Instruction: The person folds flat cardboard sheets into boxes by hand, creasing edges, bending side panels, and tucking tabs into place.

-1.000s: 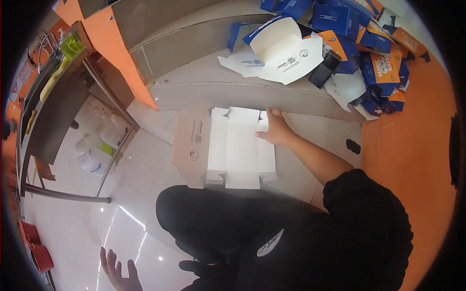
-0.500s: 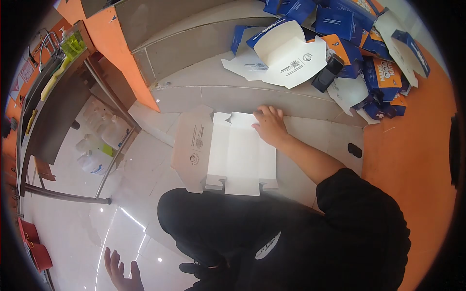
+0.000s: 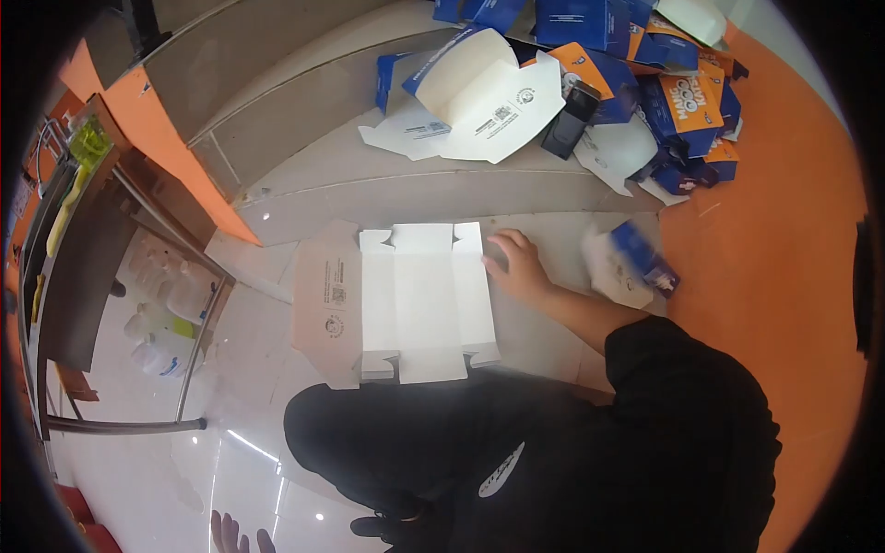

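Observation:
A flattened cardboard box (image 3: 424,304), white inside with a printed greyish flap on its left, lies unfolded on the floor in front of my knee. My right hand (image 3: 519,265) is beside its upper right edge, fingers bent and thumb apart, with nothing visible in it. At the bottom left edge of the view, my left hand (image 3: 237,535) is partly cut off; its fingers point up and are spread, away from the box. Right of my right hand, a blurred blue and white carton (image 3: 629,264) appears low over or on the floor.
A heap of blue and orange cartons (image 3: 687,106) sits on the step at upper right. An opened carton (image 3: 489,106) and a black object (image 3: 572,120) are beside it. At left stands a metal-framed table (image 3: 129,426), with plastic bottles (image 3: 164,318) beneath.
The view has shifted. My right hand has come off the flattened box's edge. The blurred carton now shows to its right, where a dark patch was. My left hand is lower in view.

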Tool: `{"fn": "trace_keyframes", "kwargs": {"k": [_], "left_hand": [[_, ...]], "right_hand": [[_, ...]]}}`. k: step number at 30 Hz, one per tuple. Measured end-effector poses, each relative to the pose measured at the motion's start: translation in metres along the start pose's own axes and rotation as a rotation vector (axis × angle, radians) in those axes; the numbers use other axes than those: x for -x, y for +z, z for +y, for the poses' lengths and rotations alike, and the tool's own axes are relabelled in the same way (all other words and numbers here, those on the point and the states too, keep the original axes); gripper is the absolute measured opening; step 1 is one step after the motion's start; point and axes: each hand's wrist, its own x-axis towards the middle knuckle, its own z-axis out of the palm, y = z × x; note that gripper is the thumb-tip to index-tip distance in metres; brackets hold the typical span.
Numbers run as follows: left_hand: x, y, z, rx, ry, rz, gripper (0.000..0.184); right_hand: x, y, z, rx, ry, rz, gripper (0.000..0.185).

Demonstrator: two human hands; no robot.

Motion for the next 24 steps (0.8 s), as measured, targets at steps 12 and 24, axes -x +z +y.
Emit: {"fn": "trace_keyframes", "kwargs": {"k": [12, 24], "left_hand": [[-0.002, 0.009, 0.007, -0.005, -0.006, -0.074, 0.053], [0.0, 0.007, -0.001, 0.075, 0.016, -0.073, 0.054]], "right_hand": [[0.017, -0.159, 0.015, 1.049, 0.008, -0.508, 0.053], [-0.175, -0.298, -0.075, -0.068, 0.022, -1.009, 0.052]]}}
